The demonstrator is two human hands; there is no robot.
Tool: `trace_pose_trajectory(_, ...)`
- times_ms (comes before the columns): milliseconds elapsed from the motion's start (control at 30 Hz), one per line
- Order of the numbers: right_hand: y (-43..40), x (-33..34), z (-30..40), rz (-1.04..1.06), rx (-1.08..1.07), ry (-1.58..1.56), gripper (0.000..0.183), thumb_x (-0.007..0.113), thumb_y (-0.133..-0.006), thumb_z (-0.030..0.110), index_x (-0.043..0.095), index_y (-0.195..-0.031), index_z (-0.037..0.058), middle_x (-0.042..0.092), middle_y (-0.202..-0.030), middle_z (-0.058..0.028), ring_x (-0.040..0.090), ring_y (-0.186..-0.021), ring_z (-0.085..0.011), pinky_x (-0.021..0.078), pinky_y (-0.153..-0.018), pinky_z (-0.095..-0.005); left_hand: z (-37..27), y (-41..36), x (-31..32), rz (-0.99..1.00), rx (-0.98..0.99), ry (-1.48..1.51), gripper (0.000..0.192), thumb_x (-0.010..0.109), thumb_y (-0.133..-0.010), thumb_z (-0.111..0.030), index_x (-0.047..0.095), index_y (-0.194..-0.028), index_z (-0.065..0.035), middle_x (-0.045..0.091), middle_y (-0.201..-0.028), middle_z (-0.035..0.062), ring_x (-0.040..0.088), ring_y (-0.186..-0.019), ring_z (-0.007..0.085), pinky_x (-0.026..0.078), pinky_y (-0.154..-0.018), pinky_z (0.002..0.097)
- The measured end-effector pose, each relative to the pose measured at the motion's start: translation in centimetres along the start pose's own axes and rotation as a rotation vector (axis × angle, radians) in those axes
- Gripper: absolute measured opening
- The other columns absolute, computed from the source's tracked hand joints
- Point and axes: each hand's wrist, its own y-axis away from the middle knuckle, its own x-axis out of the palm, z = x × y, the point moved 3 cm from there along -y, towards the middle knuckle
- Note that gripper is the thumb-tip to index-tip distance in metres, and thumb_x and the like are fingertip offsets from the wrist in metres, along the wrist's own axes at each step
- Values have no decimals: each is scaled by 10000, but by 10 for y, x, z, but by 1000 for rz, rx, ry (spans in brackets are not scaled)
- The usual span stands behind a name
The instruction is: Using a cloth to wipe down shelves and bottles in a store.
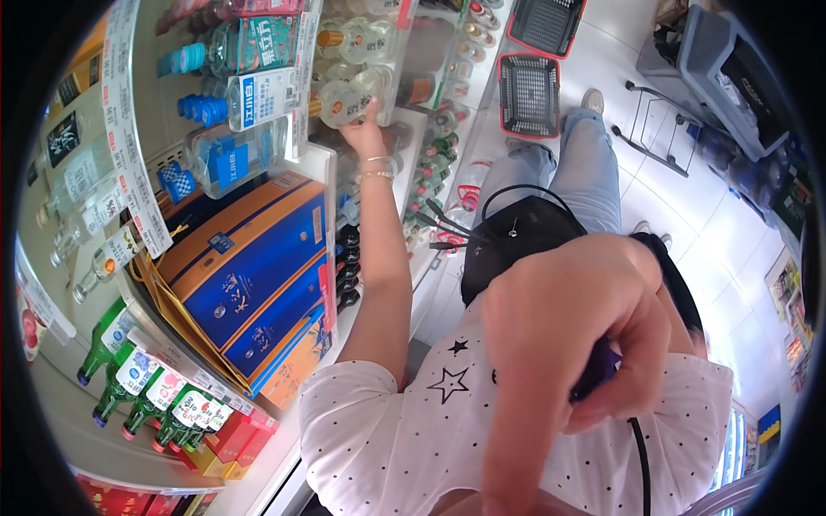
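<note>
My left hand (362,134), with bracelets on its wrist, reaches into the shelf on the left. It grips a clear glass bottle (347,103) with a gold cap and printed writing; one finger lies along the glass and the others are mostly hidden. Similar clear bottles (362,40) lie past it in the picture. Very near the camera is my right hand (581,316), large and blurred. Its fingers curl around a dark purple object (599,369), mostly covered, while one finger stretches towards the bottom edge.
Blue-and-orange gift boxes (251,258), blue-capped bottles (235,158) and green bottles (174,406) fill the left shelves. Two black baskets (530,97) (548,26) with red rims stand on the tiled floor (658,206). A black bag (516,238) with cables hangs before me. A grey cart (723,77) stands at right.
</note>
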Motion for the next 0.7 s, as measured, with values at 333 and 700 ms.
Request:
trace_pose_trajectory(333, 17, 30, 9, -258, 161, 636, 285, 589, -695, -47, 705, -952, -86, 694, -708, -119, 552, -432, -147, 425, -416, -231, 11, -6, 0, 5, 42, -6, 654, 754, -747, 37, 402, -1299, 41, 521, -1280, 150, 536, -1117, 211, 451, -961, 327)
trace_pose_trajectory(700, 128, 91, 19, -1161, -179, 1265, 343, 511, -846, 37, 479, -1171, -66, 519, -577, -29, 507, -494, -92, 369, -515, -182, 47, 4, -2, -184, -37, -277, 652, 823, -714, -101, 409, -1185, 77, 525, -1145, 210, 532, -1081, 304, 433, -934, 395)
